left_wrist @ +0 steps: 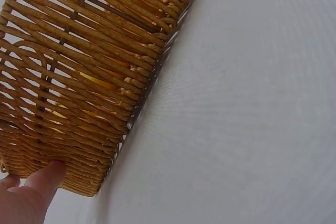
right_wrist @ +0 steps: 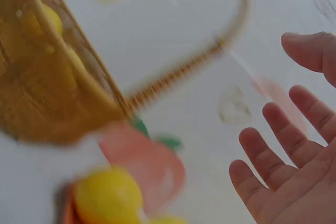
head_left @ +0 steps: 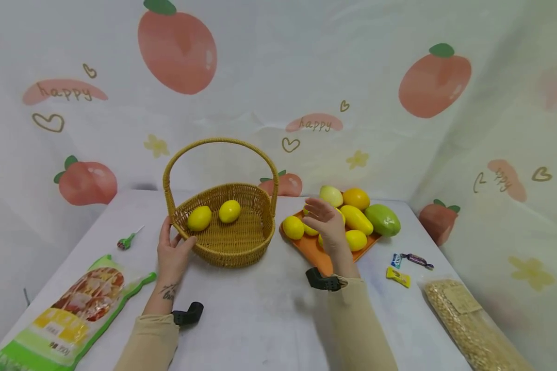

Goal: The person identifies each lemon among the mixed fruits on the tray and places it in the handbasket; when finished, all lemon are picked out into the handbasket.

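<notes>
A woven basket [head_left: 234, 252] with a tall arched handle stands left of centre, holding two lemons [head_left: 199, 218]. My left hand [head_left: 173, 257] rests against its left side, with the thumb [left_wrist: 50, 174] touching the outer weave in the left wrist view. My right hand [head_left: 327, 226] is raised over an orange tray [head_left: 308, 250] of fruit. Its fingers [right_wrist: 283, 127] are spread and nothing lies in the palm. Around it on the tray are lemons [head_left: 293, 228], a yellow mango [head_left: 356, 220], an orange fruit [head_left: 356, 198], a pale round fruit [head_left: 330, 196] and a green fruit [head_left: 382, 220].
A green food bag [head_left: 74, 314] lies at the left, with a lollipop [head_left: 126, 241] beyond it. At the right are several small wrapped candies [head_left: 398, 276] and a clear bag of grains [head_left: 469, 319]. A printed cloth [head_left: 260, 67] hangs behind the table.
</notes>
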Action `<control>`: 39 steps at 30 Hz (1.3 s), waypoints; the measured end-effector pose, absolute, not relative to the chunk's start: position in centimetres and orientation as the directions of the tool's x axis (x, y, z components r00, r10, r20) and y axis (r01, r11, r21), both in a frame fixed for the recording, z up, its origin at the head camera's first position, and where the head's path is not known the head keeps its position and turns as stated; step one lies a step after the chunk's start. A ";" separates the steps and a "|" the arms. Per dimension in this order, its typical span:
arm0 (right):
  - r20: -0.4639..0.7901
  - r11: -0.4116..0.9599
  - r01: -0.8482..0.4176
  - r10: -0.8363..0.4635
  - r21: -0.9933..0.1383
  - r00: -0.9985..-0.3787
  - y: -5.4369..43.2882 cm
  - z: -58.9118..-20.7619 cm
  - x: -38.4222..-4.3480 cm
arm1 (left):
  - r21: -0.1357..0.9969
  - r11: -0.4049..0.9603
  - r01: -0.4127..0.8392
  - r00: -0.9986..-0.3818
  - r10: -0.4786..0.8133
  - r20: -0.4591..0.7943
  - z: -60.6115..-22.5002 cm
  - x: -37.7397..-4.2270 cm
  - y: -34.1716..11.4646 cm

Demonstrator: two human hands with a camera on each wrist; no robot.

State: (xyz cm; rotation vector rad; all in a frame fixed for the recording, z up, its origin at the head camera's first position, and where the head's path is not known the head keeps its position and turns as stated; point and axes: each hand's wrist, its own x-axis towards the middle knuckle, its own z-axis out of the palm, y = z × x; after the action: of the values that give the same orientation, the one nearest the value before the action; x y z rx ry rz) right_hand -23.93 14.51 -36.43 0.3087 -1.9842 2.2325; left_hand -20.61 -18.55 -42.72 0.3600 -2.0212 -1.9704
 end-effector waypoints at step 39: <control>-0.076 0.082 0.117 0.395 -0.990 -0.915 24.6 -43.9 -24.4 | 0.999 0.000 0.049 -0.925 -0.377 0.045 -43.1 -20.6 -18.6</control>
State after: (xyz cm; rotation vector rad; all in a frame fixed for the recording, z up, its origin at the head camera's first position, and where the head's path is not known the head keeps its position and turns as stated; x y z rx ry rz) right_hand -24.45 24.61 -43.91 -0.5186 -2.1439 1.9267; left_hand -20.57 -18.56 -43.06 0.3404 -1.9807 -1.9995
